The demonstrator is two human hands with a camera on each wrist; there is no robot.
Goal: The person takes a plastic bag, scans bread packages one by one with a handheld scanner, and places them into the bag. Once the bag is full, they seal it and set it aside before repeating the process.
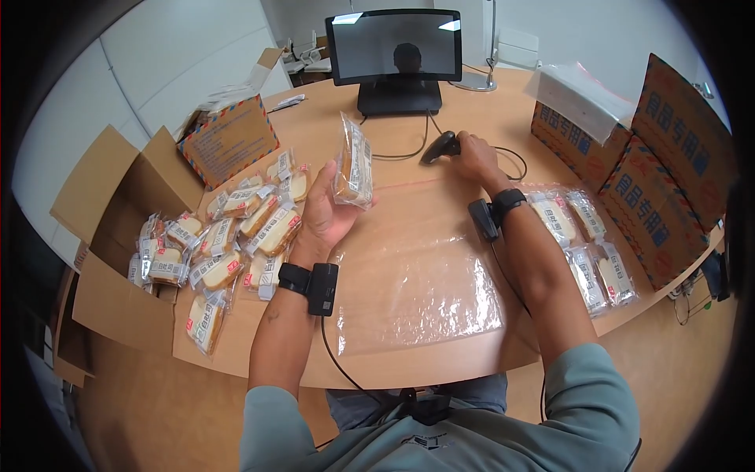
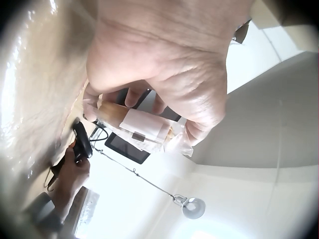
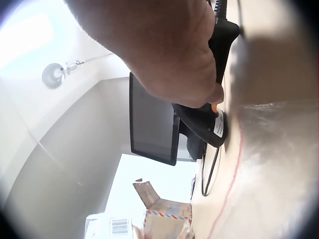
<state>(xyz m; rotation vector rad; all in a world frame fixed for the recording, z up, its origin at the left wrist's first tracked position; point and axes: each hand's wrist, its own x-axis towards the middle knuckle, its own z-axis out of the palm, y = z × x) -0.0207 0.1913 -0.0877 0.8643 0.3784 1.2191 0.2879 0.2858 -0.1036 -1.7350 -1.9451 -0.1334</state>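
My left hand [image 1: 324, 219] holds a clear-wrapped packet of sliced bread [image 1: 355, 169] upright above the table. In the left wrist view, the thumb and fingers lie around the bread packet [image 2: 134, 122], its pale label showing. Farther right, my right hand [image 1: 476, 160] grips a black handheld barcode scanner [image 1: 443, 148], whose head points left toward the bread. The right wrist view shows the scanner [image 3: 202, 124] low over the table, part of its handle hidden by the hand. A large clear plastic bag [image 1: 417, 275] lies flat between my forearms.
A pile of bread packets [image 1: 224, 236] spills from an open carton [image 1: 102, 189] at left. Several more packets [image 1: 582, 252] lie at right, beside printed cardboard boxes [image 1: 653, 197]. Another box [image 1: 230, 141] stands back left. A monitor [image 1: 395, 49] and cable [image 1: 397, 156] are at the back.
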